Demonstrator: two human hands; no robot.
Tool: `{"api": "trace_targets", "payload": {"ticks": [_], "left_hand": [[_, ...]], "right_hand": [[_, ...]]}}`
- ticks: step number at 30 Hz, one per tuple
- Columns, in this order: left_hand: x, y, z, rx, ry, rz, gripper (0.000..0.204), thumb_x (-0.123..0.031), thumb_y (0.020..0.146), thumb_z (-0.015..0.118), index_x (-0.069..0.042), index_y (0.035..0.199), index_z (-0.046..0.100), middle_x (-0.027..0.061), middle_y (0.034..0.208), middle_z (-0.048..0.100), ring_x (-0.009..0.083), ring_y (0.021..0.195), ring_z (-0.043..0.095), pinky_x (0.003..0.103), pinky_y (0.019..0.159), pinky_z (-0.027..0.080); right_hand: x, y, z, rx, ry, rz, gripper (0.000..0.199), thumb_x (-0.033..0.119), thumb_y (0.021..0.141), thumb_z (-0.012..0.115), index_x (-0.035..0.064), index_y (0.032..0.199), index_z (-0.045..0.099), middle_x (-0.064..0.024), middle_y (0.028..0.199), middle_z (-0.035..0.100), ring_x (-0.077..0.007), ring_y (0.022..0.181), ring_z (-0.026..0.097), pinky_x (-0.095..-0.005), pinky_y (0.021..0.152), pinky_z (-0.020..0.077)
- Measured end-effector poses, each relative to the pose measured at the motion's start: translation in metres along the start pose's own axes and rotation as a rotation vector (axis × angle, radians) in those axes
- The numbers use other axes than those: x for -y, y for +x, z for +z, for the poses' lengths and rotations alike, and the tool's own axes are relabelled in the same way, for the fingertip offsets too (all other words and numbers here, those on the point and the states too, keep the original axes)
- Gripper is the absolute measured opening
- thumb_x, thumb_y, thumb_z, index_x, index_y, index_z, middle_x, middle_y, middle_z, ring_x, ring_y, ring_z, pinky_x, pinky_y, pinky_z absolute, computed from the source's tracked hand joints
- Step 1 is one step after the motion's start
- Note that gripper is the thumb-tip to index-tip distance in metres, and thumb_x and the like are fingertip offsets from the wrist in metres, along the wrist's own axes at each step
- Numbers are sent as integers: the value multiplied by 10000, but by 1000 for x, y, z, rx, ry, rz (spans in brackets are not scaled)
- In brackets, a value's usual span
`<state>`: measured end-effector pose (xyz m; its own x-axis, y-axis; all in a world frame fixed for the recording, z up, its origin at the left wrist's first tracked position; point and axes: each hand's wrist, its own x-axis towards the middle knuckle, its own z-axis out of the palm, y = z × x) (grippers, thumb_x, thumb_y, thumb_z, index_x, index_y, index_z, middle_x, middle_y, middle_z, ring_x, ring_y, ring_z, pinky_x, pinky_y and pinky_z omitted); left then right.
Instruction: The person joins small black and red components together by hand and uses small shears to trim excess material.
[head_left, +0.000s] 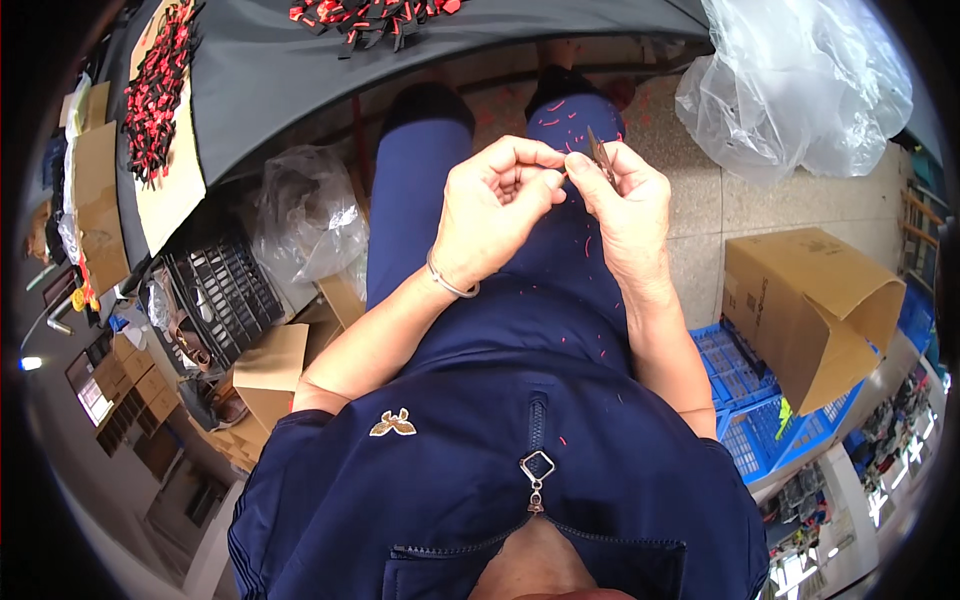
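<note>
Above my lap, my left hand (pixel 500 205) is closed in a pinch, its thumb and forefinger together. Whatever small piece lies between them is mostly hidden by the fingertips. My right hand (pixel 628 205) touches the left fingertips and grips a pair of thread snips (pixel 599 155), with the dark pointed blades sticking up past the thumb. Short red trimmings (pixel 550 122) are scattered over my dark blue trousers. On the black-covered table ahead lies a heap of small black and red strip pieces (pixel 372 18). A second pile of the same pieces (pixel 160 95) rests on a cardboard sheet (pixel 178 210) at the left.
A clear plastic bag (pixel 790 95) hangs at the far right, and another (pixel 308 215) sits left of my knees. An open cardboard box (pixel 790 310) stands on blue plastic crates (pixel 745 430) at my right. A black crate (pixel 225 290) is at my left, below the table edge (pixel 400 75).
</note>
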<state>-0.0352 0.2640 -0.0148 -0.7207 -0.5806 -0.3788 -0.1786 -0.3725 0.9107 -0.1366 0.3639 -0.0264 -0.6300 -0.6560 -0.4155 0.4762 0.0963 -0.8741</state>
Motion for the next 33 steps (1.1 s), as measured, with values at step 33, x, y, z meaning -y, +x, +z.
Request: {"api": "trace_targets", "payload": {"ticks": [33], "left_hand": [[-78,23,-118,-302,129,235,168,-102,867,592,30,967,617,78,817,656,76,671,586,209,615,478]], "right_hand": [[-3,8,-2,-151,-416,-292,132,-7,823,646,-18,941,588,-49,870,629,-79,794,583,-200,726,475]]}}
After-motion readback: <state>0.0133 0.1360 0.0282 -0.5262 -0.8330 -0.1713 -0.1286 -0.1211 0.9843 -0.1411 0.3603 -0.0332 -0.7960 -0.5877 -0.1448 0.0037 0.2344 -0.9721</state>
